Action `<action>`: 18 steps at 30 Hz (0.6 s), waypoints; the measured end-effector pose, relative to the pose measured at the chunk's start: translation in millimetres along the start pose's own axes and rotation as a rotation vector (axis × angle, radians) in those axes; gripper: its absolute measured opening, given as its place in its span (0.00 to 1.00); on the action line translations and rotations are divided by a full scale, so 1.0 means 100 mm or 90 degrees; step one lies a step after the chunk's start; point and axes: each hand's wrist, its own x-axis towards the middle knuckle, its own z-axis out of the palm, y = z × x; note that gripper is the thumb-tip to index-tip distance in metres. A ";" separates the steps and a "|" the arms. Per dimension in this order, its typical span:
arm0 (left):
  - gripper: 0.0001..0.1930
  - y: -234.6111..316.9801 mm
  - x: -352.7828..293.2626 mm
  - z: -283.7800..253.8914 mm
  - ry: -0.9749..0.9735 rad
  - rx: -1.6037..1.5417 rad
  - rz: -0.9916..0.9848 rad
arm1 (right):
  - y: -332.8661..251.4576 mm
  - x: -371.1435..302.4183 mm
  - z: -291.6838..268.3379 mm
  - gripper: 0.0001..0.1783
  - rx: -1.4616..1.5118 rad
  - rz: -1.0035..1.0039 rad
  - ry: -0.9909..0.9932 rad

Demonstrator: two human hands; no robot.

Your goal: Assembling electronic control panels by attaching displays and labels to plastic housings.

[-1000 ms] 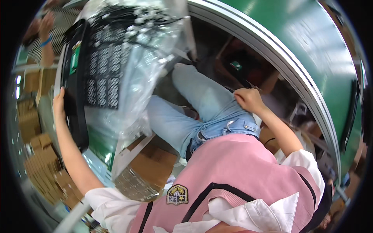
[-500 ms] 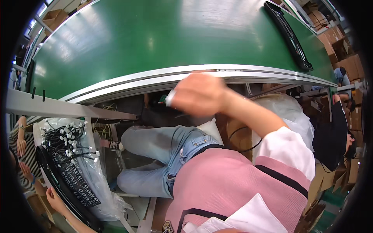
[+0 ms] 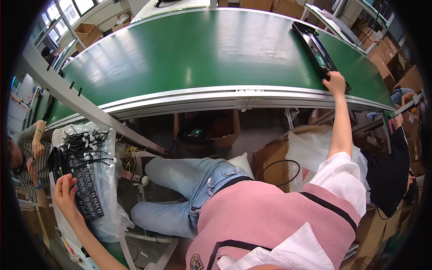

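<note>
On the right end of the green worktop lies a long black plastic housing with a green circuit board in it. My right hand has its fingers closed around the near end of that housing. At the far left, my left hand is raised with curled fingers over a side table. Just beyond its fingertips shows a second black housing, partly hidden; whether the fingers grip it is unclear. Next to that hand lie several dark digit display boards and a bundle of black cables with white connectors.
Clear plastic sheeting covers the side table. A white metal post slants between it and the worktop. Below the worktop stands a cardboard box holding black parts. A plastic-lined carton is at my right. Other people work at both sides.
My right hand has gone from the worktop's front edge out to the right, onto the housing. My left hand has shifted up, and the left housing now shows much shorter. The view has tilted.
</note>
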 end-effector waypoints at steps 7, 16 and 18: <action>0.09 0.15 -0.42 0.51 -0.115 -0.045 0.060 | -1.71 0.00 -1.21 0.15 0.201 -0.116 0.287; 0.45 0.59 -0.38 1.27 0.088 0.030 0.380 | -0.44 -0.23 -1.64 0.25 1.203 0.050 0.548; 0.34 0.65 -0.54 0.99 0.149 -0.158 0.456 | -0.94 -0.14 -1.87 0.27 1.255 0.103 0.528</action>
